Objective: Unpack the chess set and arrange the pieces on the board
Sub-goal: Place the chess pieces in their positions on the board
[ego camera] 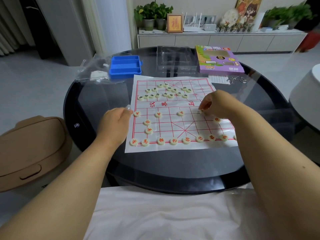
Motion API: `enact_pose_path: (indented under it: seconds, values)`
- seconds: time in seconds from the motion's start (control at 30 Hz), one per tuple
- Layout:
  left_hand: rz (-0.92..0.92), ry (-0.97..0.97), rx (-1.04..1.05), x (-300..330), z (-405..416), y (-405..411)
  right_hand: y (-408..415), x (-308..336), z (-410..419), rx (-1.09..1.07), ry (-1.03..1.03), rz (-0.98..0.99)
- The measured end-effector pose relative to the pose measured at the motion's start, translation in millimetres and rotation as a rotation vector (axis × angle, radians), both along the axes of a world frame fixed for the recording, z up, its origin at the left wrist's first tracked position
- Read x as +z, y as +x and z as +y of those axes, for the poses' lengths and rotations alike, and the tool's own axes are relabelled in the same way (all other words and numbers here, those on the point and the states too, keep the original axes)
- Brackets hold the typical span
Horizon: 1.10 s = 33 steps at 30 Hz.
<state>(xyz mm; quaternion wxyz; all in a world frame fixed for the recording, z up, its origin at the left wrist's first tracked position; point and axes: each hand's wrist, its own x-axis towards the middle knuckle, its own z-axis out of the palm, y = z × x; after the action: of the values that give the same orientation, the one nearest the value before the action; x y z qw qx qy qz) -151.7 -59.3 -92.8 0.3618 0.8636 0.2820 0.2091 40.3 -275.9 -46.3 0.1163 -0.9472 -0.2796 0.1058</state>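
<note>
Left hand [115, 122] curled beside board [173, 148]; right hand [213, 105] pinching piece [201, 111].

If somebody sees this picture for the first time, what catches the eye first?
The white board sheet with red lines at the table's centre, red-lettered pieces along its near edge. The right hand sets a piece down, the left hand rests at the sheet's left edge. A blue box lies behind.

Pieces [186, 140] on board [173, 125], box [125, 66] behind-left
</note>
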Motion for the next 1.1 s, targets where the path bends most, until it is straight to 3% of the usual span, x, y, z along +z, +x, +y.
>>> enact_pose_path:
  seconds: [0.27, 0.4, 0.5, 0.67, 1.1]
  values:
    - [0.0, -0.003, 0.0, 0.2, -0.2, -0.3, -1.8, 1.4, -1.1, 0.011, 0.015, -0.007]
    - [0.0, -0.014, 0.001, 0.4, 0.1, -0.3, -17.6, 7.2, 11.8, 0.078, 0.205, -0.143]
    - [-0.014, -0.002, 0.007, -0.3, 0.3, 0.1, -49.5, 9.6, 33.6, 0.226, 0.301, -0.112]
    - [-0.013, 0.007, 0.011, -0.1, 0.0, -0.4, -87.0, 2.0, 63.7, 0.432, 0.176, 0.027]
    - [-0.012, 0.004, 0.015, 0.0, 0.6, -0.4, -98.5, -9.7, 80.3, 0.456, 0.075, 0.043]
